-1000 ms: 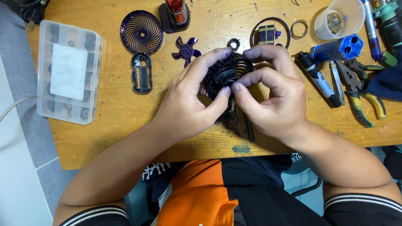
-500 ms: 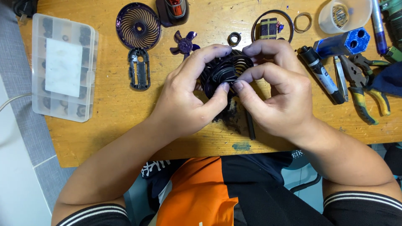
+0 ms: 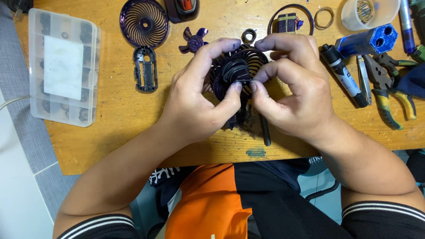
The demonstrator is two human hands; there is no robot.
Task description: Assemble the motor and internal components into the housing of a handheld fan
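Holding steady in the head view: the left hand (image 3: 195, 104) and right hand (image 3: 290, 93) keep their fingers closed on the dark fan grille (image 3: 237, 75), thumbs now pinching its black centre hub, tighter together than a second ago. It sits raised above the surface (image 3: 119, 119), mid-bench. The purple impeller (image 3: 193, 40) lies just behind; pliers (image 3: 389, 88) crowd the right, open wood left toward the clear parts box (image 3: 62, 66).

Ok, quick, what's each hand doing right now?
Left hand: closed on the dark fan grille.
Right hand: closed on the same fan grille, thumb pinching at its hub.
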